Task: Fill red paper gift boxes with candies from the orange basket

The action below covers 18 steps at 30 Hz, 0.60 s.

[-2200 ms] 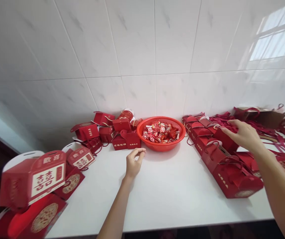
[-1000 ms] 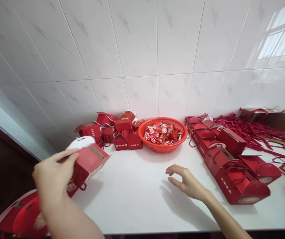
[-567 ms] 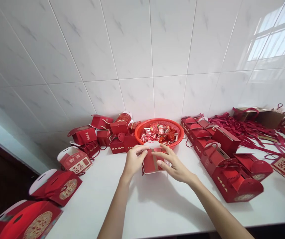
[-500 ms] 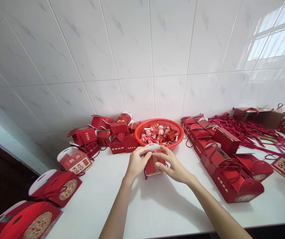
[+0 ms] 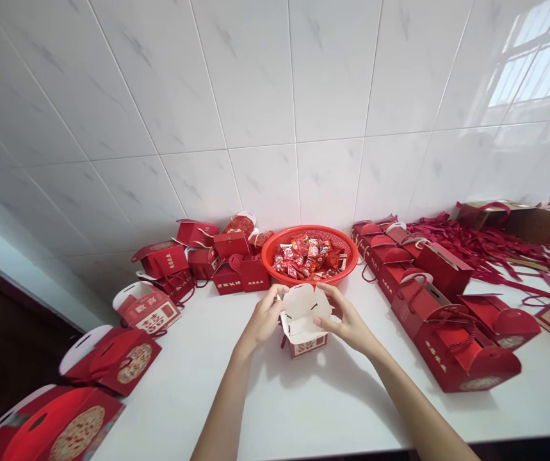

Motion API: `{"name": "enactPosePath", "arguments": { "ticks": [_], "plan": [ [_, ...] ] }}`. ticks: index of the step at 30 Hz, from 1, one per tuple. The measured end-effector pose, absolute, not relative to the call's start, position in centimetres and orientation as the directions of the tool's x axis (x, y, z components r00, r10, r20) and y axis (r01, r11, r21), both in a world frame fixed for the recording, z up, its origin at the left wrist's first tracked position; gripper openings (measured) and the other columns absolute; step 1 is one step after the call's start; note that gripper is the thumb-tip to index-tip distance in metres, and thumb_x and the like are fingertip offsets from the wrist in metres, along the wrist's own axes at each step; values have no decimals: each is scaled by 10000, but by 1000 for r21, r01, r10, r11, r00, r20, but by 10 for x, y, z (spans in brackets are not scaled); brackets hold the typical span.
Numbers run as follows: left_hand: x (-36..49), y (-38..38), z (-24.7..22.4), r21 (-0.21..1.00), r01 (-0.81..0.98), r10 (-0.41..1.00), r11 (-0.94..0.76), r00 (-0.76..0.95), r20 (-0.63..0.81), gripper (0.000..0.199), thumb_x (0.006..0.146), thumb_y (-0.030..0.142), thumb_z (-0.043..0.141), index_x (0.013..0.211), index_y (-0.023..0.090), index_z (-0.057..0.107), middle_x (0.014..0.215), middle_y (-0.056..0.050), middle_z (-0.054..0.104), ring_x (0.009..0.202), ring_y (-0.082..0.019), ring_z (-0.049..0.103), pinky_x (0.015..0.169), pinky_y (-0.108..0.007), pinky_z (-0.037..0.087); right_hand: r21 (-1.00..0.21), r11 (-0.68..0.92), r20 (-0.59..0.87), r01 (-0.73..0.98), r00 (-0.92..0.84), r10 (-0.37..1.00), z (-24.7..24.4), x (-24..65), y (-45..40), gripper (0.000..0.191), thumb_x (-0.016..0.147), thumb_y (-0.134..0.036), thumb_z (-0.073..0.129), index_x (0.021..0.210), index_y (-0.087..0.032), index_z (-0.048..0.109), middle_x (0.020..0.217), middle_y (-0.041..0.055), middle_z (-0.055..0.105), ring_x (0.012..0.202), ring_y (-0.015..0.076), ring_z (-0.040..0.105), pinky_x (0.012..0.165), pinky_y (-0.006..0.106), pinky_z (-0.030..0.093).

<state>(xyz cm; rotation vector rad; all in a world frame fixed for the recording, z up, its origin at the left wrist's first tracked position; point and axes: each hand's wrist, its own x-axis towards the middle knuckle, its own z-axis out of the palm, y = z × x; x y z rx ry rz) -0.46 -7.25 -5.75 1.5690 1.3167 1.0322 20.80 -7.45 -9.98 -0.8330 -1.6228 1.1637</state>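
Note:
A small red gift box (image 5: pixel 309 346) stands on the table in front of me with its flaps spread. Their pale inner faces and narrow slots show. My left hand (image 5: pixel 264 320) pinches the box at its left flap. On the other side, my right hand (image 5: pixel 346 319) grips the right edge, thumb on the pale inside and fingers behind. Part of a dark red cord shows at the box's left side. Just beyond the box is a red plastic basket (image 5: pixel 275 274) holding many wrapped candies (image 5: pixel 309 256). The bottom of the box's inside is hidden.
Red gift boxes (image 5: pixel 159 258) line the white table's (image 5: pixel 198 397) left side. More red boxes (image 5: pixel 440 346) form a row on the right, beside a heap of dark red ribbons (image 5: pixel 467 246) and a cardboard box (image 5: pixel 519 221). A tiled wall (image 5: pixel 260 186) closes the back.
The flaps of the gift box have been spread apart, so pale inner faces now show where the red outside did. My hands have moved slightly apart. The view has shifted a little.

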Motion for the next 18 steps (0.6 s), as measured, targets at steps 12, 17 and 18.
{"name": "enactPosePath", "arguments": {
  "ticks": [12,17,18],
  "plan": [
    [-33,-76,-68,970,211,964,119,208,-163,733,612,197,489,1336,206,605,1207,-73,706,913,-225,666,745,-305,499,-992,95,41,87,-484,874,-108,230,-73,871,742,-530,772,1480,-232,418,1390,108,570,1196,301,596,969,418,531],
    [-40,-74,-68,936,240,933,258,189,-305,676,638,224,509,1303,210,635,1090,-69,738,865,-229,680,713,-303,508,-983,138,73,125,-425,902,-115,228,-68,870,750,-523,767,1490,-235,411,1442,114,530,1200,298,601,973,416,530],
    [-40,-73,-68,936,229,933,269,179,-312,665,633,219,514,1286,204,643,1082,-71,739,875,-233,682,727,-307,513,-980,145,77,135,-416,906,-116,228,-67,867,749,-522,766,1487,-233,415,1441,117,531,1193,298,604,965,415,533]
  ]
}}
